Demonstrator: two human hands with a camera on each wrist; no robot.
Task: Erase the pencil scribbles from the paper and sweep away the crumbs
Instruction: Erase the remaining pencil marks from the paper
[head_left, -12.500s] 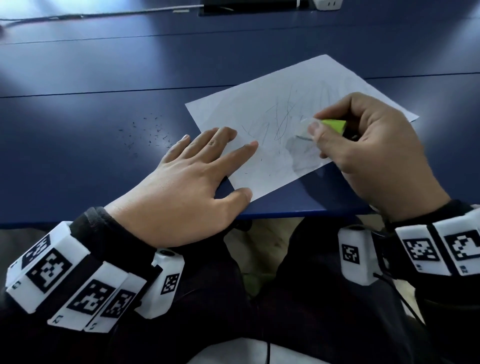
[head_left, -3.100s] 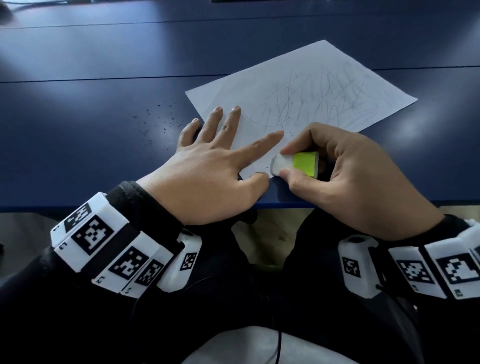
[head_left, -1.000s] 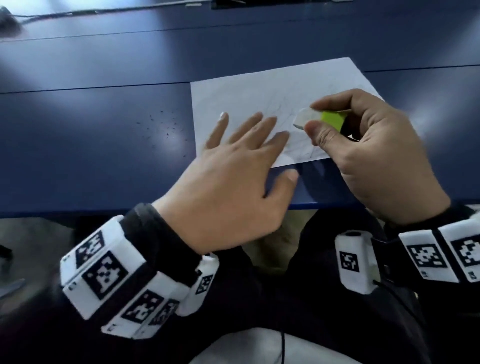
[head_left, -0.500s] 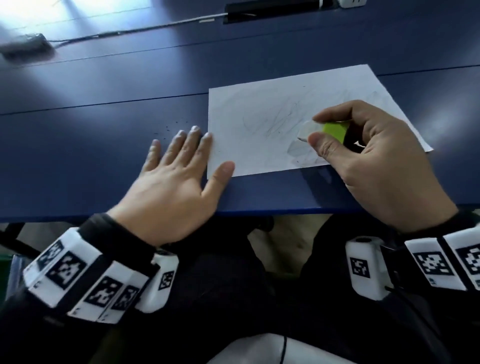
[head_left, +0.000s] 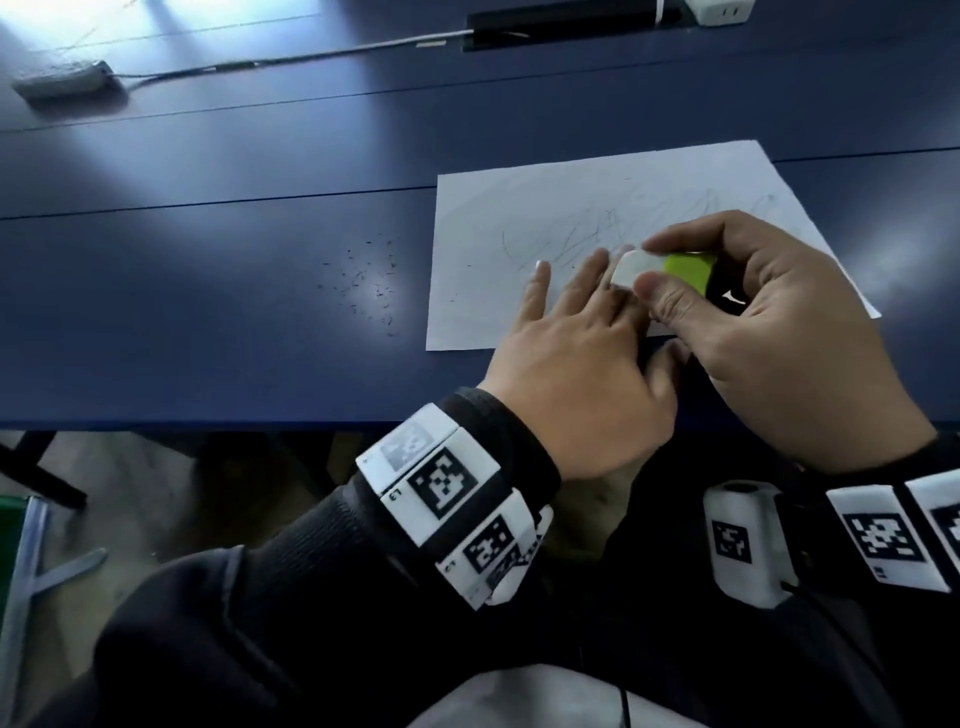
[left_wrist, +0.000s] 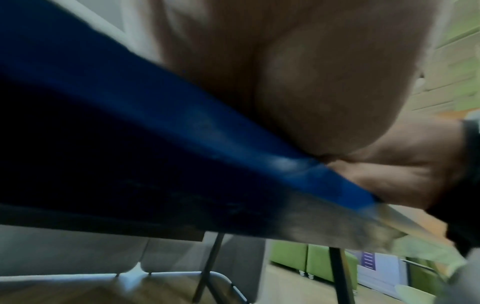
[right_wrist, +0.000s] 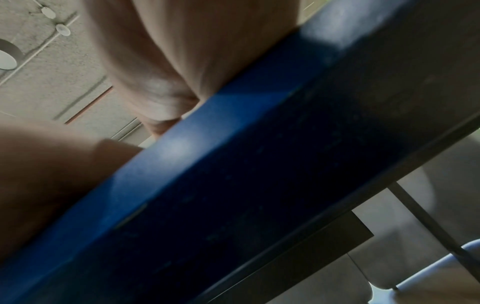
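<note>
Now you are holding the eraser (head_left: 660, 268) in your right hand (head_left: 779, 332), pinching it between the thumb and the curled forefinger; its white end is pointing to the left and its green sleeve is sitting deeper inside your grip. The eraser is hanging over the lower middle part of the paper (head_left: 519, 218), and I cannot tell if it is touching the sheet. Your left hand (head_left: 576, 374) is lying flat on the paper with the fingers straight and a little spread, holding nothing, and its fingertips are reaching just beside the white end of the eraser. The paper is lying on the blue table (head_left: 208, 291), close to the near edge, and faint pencil scribbles (head_left: 587, 234) are showing on its middle. To the left of the sheet, dark crumbs (head_left: 363, 280) are lying scattered on the table surface, apart from the paper edge. At the far side of the table a grey cable (head_left: 291, 57) is running across.

Both wrist views are blurred; they are showing only the table edge from below and parts of your palms, so the fingers are not visible there.
</note>
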